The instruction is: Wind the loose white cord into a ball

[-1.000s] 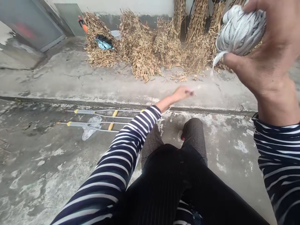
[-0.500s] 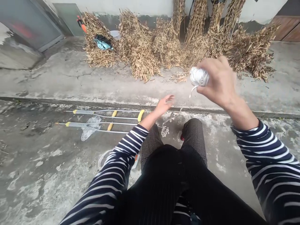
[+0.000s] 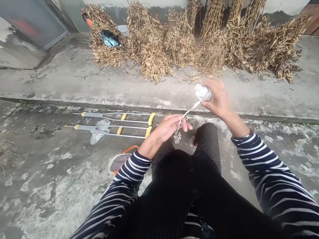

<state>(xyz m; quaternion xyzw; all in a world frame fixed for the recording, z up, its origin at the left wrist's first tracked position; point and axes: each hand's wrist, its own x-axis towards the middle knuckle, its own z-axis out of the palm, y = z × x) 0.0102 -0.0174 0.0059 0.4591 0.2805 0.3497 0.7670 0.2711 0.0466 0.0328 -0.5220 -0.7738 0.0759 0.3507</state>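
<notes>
Head view: right hand (image 3: 219,99) grips twine ball (image 3: 203,93), left hand (image 3: 168,126) pinches its strand (image 3: 189,110); crutches (image 3: 112,123) lie beside.

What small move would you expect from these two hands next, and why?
Probably the left hand draws away from the ball of white cord, pulling more off it. The right hand has its grip around the ball, a short strand runs straight down to the left hand's pinch, and the frayed end dangles just below, so little free length is out.
</notes>
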